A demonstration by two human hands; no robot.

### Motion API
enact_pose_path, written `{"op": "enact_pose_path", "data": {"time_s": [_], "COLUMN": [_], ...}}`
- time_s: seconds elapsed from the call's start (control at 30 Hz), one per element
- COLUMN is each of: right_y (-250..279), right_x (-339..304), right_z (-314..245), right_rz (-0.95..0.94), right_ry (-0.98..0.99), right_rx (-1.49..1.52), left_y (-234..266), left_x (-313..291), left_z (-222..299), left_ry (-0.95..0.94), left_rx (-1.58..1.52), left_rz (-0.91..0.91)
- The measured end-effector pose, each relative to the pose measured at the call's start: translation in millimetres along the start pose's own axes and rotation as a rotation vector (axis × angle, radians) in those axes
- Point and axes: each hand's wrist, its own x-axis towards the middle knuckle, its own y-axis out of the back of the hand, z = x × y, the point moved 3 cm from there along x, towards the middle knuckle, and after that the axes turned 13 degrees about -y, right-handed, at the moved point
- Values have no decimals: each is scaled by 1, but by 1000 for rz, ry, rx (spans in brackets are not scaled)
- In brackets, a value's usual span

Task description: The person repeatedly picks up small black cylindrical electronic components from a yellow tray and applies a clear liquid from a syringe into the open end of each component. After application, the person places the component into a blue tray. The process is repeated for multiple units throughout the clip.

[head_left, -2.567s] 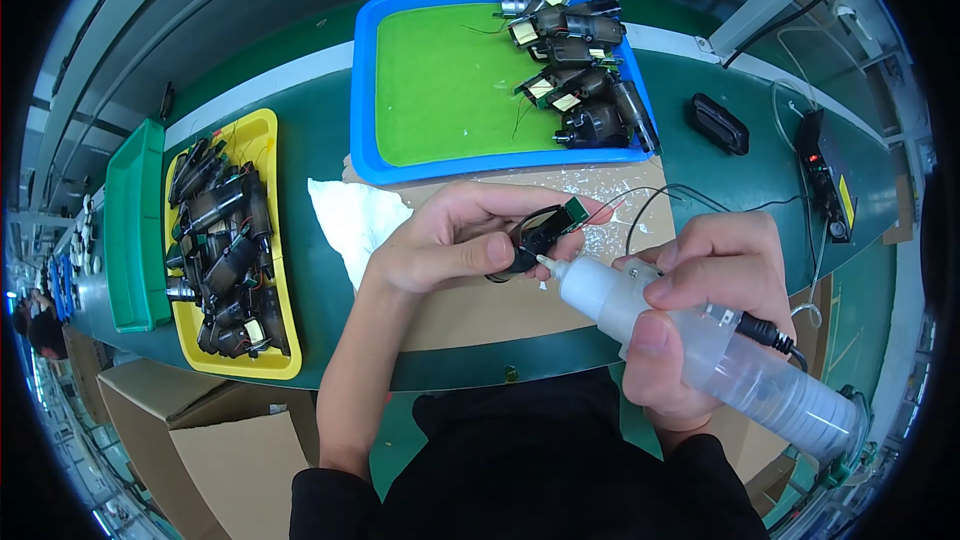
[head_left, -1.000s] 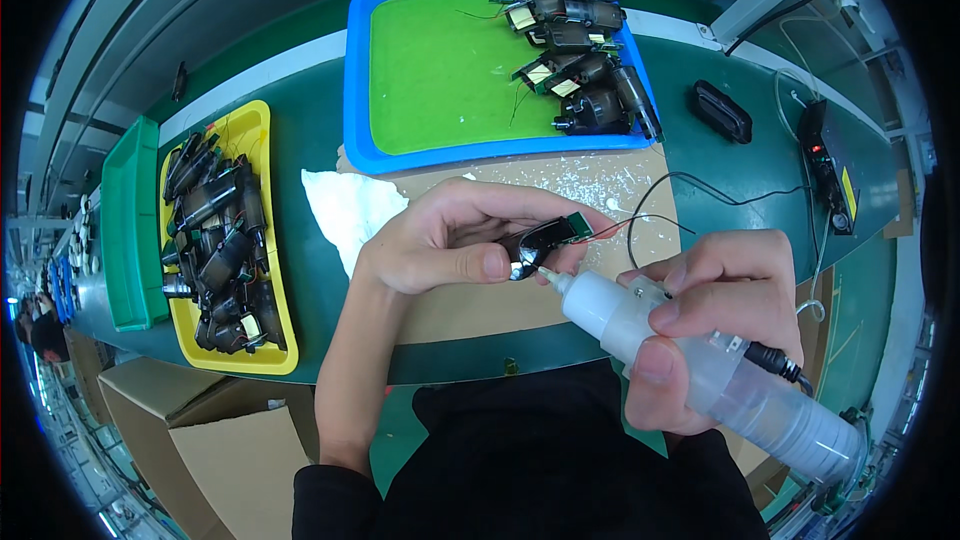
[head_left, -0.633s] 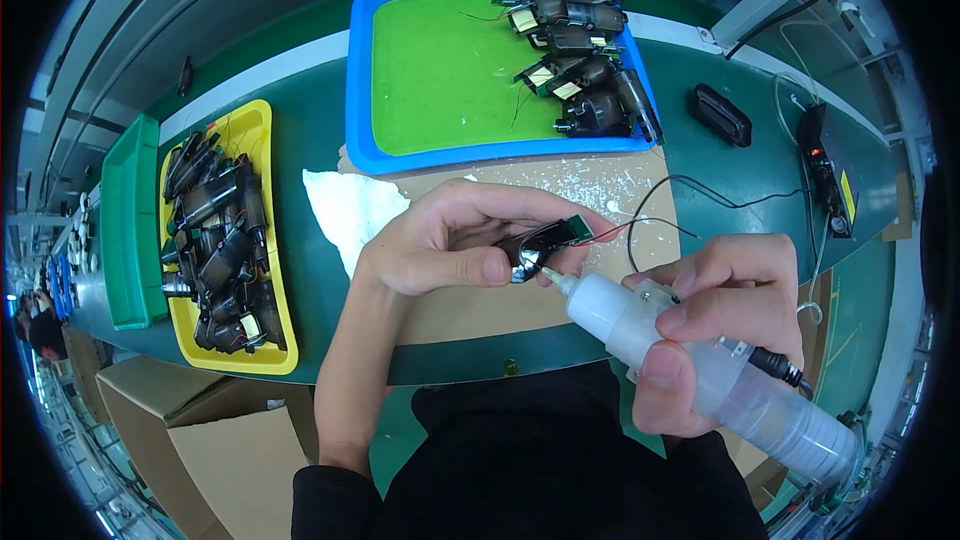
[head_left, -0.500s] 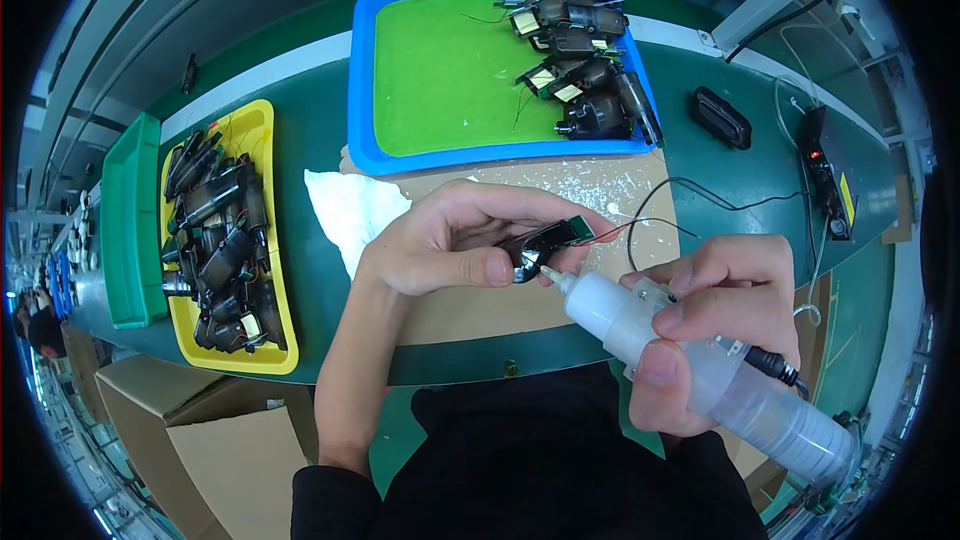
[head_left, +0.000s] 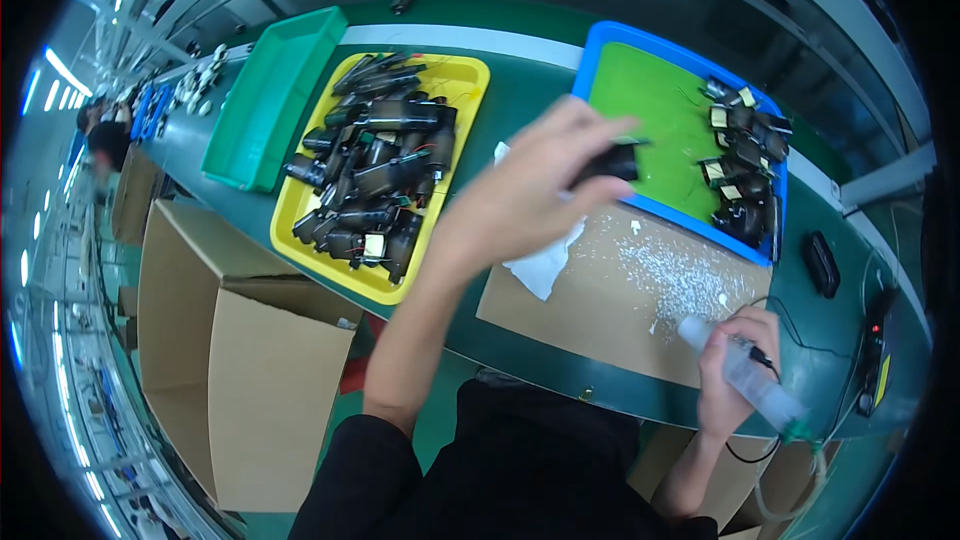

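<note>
My left hand [head_left: 520,190], blurred by motion, is closed round a dark housing [head_left: 612,165] beside the near left edge of the blue tray [head_left: 590,75]. Only part of that housing shows between the thumb and fingers. Farther right, my right hand [head_left: 725,370] grips a translucent dispensing syringe [head_left: 768,398] over the right side of a brown cardboard sheet [head_left: 545,328]. Its front end lies close to many white crumbs [head_left: 675,275] on the sheet. Several similar dark housings [head_left: 745,150] with pale labels lie along the right of the blue tray, on its green lining [head_left: 640,105].
A yellow tray [head_left: 472,105] heaped with dark housings stands left, beside a green tray [head_left: 238,165]. A white cloth [head_left: 540,270] lies at the sheet's left. On the right are a black case [head_left: 822,265] and a cabled box with a red light [head_left: 874,345]. Open cartons [head_left: 280,400] stand below.
My left hand has moved away from the syringe tip with the housing, toward the blue tray. My right hand has lowered with the syringe toward the cardboard sheet's right. The view has swung left.
</note>
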Motion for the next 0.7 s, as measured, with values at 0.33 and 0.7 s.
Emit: {"op": "enact_pose_path", "data": {"time_s": [0.33, 0.7], "right_y": [0, 10], "right_x": [-8, -6], "right_z": [30, 25], "right_rz": [-5, 6], "right_ry": [-141, -67], "right_rx": [63, 57], "left_y": [183, 96], "left_x": [-175, -44], "left_z": [-49, -18], "left_ry": [691, 365], "left_rx": [823, 593], "left_rz": [464, 466]}}
